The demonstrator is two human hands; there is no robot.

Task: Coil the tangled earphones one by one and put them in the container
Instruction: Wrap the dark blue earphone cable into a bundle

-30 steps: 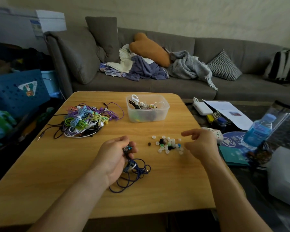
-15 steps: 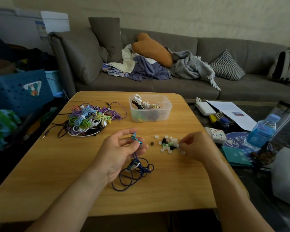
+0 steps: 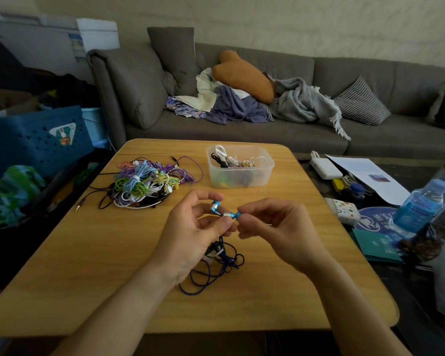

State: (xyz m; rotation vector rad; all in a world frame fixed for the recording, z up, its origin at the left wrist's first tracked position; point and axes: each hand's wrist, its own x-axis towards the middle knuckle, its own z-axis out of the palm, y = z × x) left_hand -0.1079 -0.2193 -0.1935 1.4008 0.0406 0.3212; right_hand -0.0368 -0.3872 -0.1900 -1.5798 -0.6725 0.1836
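Observation:
Above the middle of the wooden table (image 3: 93, 258), my left hand (image 3: 190, 232) holds two metallic blue earbuds (image 3: 222, 211) between thumb and fingers. Their dark blue cable (image 3: 211, 268) hangs down and lies in loose loops on the table. My right hand (image 3: 272, 227) pinches the tip of the right-hand earbud. A tangled pile of coloured earphones (image 3: 144, 183) lies at the table's far left. A clear plastic container (image 3: 240, 167) at the far middle holds several coiled earphones. The small ear tips seen before are hidden behind my hands.
A grey sofa (image 3: 267, 129) with cushions and blankets runs behind the table. To the right sit a blue water bottle (image 3: 419, 204), papers (image 3: 370, 176), a white charger (image 3: 325, 168) and small items. A blue basket (image 3: 36, 140) stands to the left.
My right hand left the ear tips and came to the earbud held by my left hand. My left hand rose and turned both earbuds up. The camera moved closer.

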